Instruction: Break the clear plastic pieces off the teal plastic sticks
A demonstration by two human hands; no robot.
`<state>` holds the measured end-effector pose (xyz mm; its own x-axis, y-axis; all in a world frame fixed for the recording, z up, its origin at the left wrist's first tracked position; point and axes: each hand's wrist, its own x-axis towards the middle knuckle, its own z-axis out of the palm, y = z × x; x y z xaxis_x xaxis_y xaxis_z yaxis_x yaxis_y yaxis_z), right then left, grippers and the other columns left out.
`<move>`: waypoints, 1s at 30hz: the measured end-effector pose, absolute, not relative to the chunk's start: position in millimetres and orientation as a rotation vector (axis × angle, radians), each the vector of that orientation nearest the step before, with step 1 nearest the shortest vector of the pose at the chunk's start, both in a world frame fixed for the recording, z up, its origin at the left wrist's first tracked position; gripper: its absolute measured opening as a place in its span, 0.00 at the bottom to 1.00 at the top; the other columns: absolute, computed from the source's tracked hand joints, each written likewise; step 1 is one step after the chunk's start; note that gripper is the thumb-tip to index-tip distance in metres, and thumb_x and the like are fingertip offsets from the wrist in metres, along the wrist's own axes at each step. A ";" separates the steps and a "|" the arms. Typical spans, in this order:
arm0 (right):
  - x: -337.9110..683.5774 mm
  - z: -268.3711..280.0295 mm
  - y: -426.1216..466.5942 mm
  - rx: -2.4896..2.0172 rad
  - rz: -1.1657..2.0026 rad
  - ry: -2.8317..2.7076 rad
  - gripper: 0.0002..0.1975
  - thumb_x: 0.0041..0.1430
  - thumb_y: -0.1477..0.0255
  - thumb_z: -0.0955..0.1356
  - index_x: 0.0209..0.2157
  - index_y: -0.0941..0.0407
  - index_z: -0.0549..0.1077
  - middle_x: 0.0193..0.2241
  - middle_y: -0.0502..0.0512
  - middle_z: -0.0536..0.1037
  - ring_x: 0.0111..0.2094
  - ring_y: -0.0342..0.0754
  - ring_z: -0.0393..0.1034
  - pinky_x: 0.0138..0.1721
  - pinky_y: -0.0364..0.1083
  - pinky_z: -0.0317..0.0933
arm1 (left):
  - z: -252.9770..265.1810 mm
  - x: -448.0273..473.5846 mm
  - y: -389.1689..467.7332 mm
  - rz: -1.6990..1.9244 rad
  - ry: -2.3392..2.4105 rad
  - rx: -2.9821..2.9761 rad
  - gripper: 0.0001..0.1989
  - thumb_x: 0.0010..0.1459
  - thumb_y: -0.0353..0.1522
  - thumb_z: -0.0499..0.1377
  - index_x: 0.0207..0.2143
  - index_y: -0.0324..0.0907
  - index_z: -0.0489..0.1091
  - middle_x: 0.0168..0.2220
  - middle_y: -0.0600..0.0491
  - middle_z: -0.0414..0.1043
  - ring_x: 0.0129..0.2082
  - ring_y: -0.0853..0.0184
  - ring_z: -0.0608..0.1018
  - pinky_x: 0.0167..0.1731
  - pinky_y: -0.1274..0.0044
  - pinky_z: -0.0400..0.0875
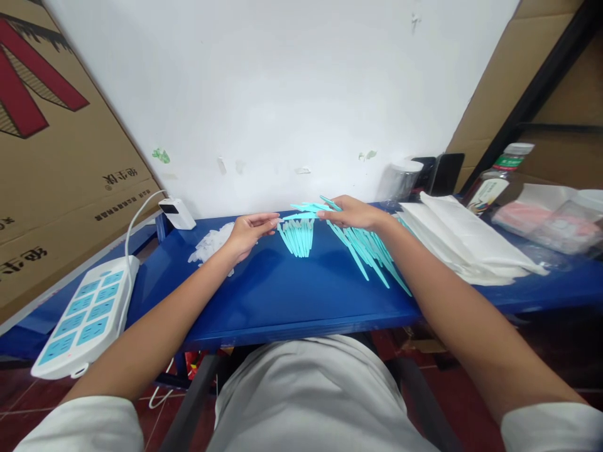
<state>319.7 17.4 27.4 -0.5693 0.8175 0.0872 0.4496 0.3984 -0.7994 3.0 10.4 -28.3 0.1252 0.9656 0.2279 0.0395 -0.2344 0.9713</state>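
My right hand (351, 212) is closed on several slim turquoise sticks, which point left from its fingers. With fingertips pinched, my left hand (252, 231) holds a small translucent cap (280, 220) at the tip of one of these sticks (300, 216). Under and beside my left hand lies a pile of translucent caps (210, 246). Between my hands, a row of turquoise sticks (298, 238) lies fanned on the blue table, their upper ends pale. More loose turquoise sticks (370, 251) lie beneath my right hand and forearm.
The blue table (282, 301) meets a white wall. To the left are a power strip (85, 317) and a white plug-in device (178, 213). White plastic bags (464, 242), a bottle (499, 179) and a clear jar (402, 180) stand or lie at right. A large carton (70, 157) leans at left.
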 end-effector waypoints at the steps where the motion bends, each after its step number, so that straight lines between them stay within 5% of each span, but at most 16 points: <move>1: 319.7 27.5 17.3 -1.081 1.032 -2.192 0.28 0.58 0.43 0.71 0.30 0.55 0.67 0.23 0.49 0.66 0.23 0.43 0.58 0.25 0.43 0.54 | -27.9 3.1 10.1 1.254 1.044 1.468 0.29 0.45 0.44 0.77 0.47 0.41 0.83 0.47 0.43 0.83 0.46 0.57 0.82 0.47 0.67 0.78; 30: 309.4 27.2 10.4 -1.020 1.069 -2.188 0.27 0.59 0.45 0.72 0.29 0.55 0.65 0.22 0.47 0.63 0.23 0.41 0.55 0.24 0.42 0.51 | -23.6 5.2 1.0 1.106 1.048 1.593 0.27 0.47 0.47 0.76 0.45 0.41 0.84 0.42 0.42 0.84 0.41 0.58 0.82 0.44 0.67 0.76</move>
<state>309.4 10.4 27.2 -0.5966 0.7957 0.1047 0.4063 0.4120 -0.8156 5.2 1.0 -23.6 0.2395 0.9513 0.1942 0.1425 -0.2323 0.9621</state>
